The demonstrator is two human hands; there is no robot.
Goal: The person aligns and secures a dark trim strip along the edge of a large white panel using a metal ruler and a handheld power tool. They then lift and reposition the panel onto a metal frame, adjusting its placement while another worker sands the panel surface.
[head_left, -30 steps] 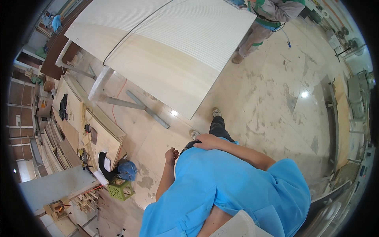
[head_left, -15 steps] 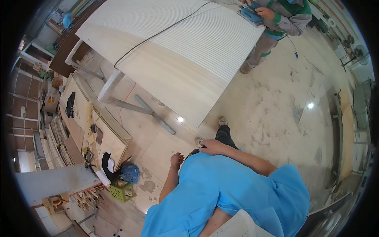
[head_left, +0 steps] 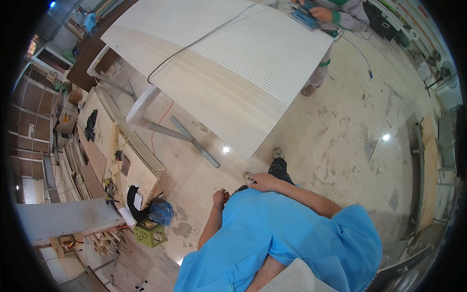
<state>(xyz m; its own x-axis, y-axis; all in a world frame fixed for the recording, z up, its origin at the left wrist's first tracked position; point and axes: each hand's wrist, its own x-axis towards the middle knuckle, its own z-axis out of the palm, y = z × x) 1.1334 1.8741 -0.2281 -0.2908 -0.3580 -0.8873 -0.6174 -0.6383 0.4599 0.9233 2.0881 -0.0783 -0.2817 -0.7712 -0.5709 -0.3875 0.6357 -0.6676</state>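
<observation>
My left hand (head_left: 221, 198) hangs beside my left hip, its fingers curled into a loose fist, and no object shows in it. In front of my waist is my right hand (head_left: 263, 181), fingers bent together at the hem of my blue shirt (head_left: 292, 219). Whatever those fingertips may hold is hidden. Ahead lies a large pale panel (head_left: 233, 107) with fine grooves over its far part, raised on padded metal supports (head_left: 143, 104). Both hands are apart from it. At its far right edge, a co-worker's hands hold a blue power sander (head_left: 305, 18).
A dark cable (head_left: 194, 41) runs across the panel. To the left, stacked boards (head_left: 104, 141) carry tools and a black cloth item. A green plastic stool (head_left: 148, 234) and a blue bag (head_left: 161, 212) stand near my left side. Scuffed floor tiles (head_left: 335, 146) extend to the right.
My view has shifted slightly, so the panel and boards sit a little further right and lower. The co-worker's sander has moved slightly farther along the panel. My hands keep nearly the same pose.
</observation>
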